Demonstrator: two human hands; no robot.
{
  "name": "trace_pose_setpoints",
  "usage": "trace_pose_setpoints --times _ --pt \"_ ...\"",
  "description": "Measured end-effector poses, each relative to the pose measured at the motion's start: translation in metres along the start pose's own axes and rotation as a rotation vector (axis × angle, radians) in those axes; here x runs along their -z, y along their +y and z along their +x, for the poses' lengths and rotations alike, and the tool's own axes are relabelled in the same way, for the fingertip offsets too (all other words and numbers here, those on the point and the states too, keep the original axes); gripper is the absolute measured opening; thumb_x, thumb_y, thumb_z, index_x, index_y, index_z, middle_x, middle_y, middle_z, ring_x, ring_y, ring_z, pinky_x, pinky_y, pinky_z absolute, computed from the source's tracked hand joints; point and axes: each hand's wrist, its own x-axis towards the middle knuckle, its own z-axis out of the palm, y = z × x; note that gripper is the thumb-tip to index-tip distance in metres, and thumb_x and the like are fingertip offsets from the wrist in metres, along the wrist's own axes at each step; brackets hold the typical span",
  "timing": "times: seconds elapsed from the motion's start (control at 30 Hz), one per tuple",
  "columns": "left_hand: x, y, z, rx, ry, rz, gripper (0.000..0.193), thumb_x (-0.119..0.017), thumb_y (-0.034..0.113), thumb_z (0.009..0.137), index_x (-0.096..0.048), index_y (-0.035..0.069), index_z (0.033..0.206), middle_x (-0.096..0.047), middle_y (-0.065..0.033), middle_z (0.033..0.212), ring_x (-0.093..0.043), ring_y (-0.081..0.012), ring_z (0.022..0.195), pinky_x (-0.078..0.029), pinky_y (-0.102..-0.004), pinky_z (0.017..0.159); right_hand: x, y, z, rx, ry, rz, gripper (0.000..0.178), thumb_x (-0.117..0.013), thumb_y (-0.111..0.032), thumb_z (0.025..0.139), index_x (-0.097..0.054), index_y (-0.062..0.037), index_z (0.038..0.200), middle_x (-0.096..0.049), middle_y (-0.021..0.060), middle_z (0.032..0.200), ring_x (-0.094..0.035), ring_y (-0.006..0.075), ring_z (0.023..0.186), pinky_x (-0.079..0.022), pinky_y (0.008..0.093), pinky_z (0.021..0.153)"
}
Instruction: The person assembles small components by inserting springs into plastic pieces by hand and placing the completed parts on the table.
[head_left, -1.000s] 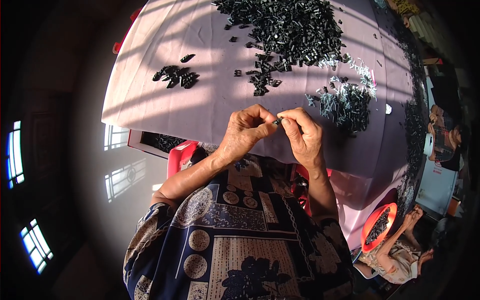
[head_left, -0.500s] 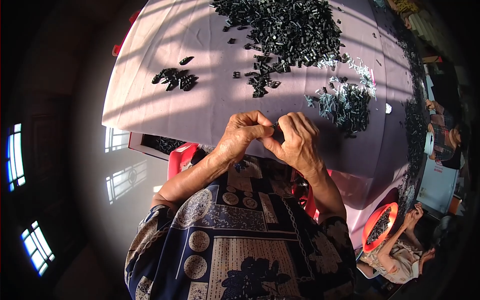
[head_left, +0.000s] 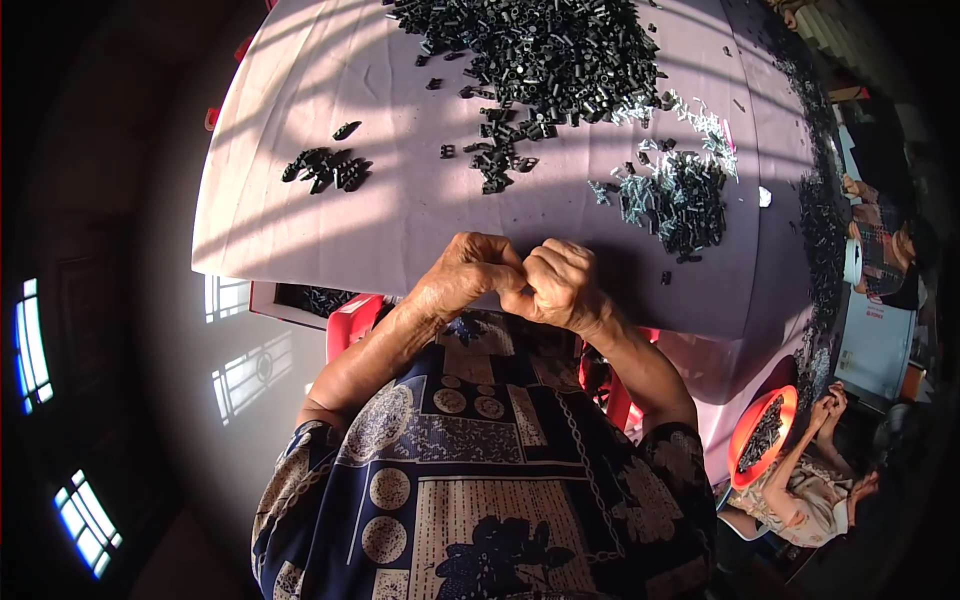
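Close to the table's near edge, my left hand and my right hand are pressed together, fingers curled and thumbs meeting. Whatever they pinch is hidden behind the fingers. Beyond them lies a large heap of small black tubular parts, trailing toward me in a few loose pieces. To the right is a pile of thin dark and pale grey pins. A small cluster of joined black pieces sits to the left.
A pale pink cloth covers the table. Under its left side is an open box of black parts, beside a red plastic chair. At right, an orange-red basin of dark parts stands by a co-worker's hands. Another person sits farther off.
My hands have drawn closer together and my right hand has curled more tightly. A small dark piece at my fingertips is now hidden. The whole view has shifted slightly.
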Motion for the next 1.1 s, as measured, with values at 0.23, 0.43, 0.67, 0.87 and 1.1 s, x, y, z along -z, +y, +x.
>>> trace_pose_setpoints --times 0.23,0.43,0.67,0.87,1.1 --pt "0.001 0.005 -0.005 0.007 0.069 -0.072 0.004 -0.054 0.003 0.06 -0.053 0.001 0.063 -0.051 -0.0018 0.059 -0.045 -0.0081 0.057 -0.036 -0.0196 0.056 0.018 0.001 0.005 -0.309 -0.207 0.335 0.029 -0.06 -0.026 0.067 -0.044 -0.0014 0.064 -0.045 0.0082 0.059 -0.048 0.0195 0.053 -0.04 0.0295 0.047" --pt "0.012 0.012 -0.013 -0.143 0.221 0.097 0.007 -0.056 0.006 0.065 -0.052 0.0 0.064 -0.052 -0.0013 0.06 -0.046 -0.0074 0.057 -0.037 -0.02 0.055 0.046 0.053 0.021 -0.575 0.076 -0.159 0.012 -0.05 -0.004 0.069 -0.05 -0.0015 0.08 -0.048 0.014 0.072 -0.048 0.0289 0.067 -0.039 0.0355 0.061" --pt "0.038 0.023 -0.029 -0.442 0.613 0.786 0.011 -0.056 0.008 0.063 -0.048 0.001 0.068 -0.049 -0.0108 0.065 -0.051 -0.022 0.056 -0.041 -0.0287 0.053 0.046 0.054 0.034 -0.623 -0.163 -0.39 0.006 -0.045 -0.004 0.072 -0.047 0.001 0.07 -0.046 0.0153 0.072 -0.046 0.0313 0.068 -0.038 0.0368 0.06" --pt "0.085 0.026 -0.032 -0.507 0.954 1.466 0.01 -0.053 0.007 0.062 -0.047 0.006 0.07 -0.046 -0.0101 0.071 -0.047 -0.0263 0.068 -0.039 -0.0349 0.061 0.054 0.055 0.044 -0.527 -0.257 -0.313 0.006 -0.043 -0.004 0.072 -0.043 0.0014 0.069 -0.045 0.0168 0.069 -0.045 0.0328 0.068 -0.037 0.0391 0.061" --pt "0.082 0.017 -0.037 -0.599 0.939 1.459 0.016 -0.056 0.008 0.062 -0.049 0.006 0.077 -0.046 -0.009 0.076 -0.045 -0.0242 0.072 -0.037 -0.0329 0.063 0.038 0.05 0.04 -0.484 -0.1 -0.322 0.007 -0.049 0.0 0.066 -0.043 0.0004 0.07 -0.048 0.0148 0.067 -0.048 0.0302 0.063 -0.04 0.0368 0.056"
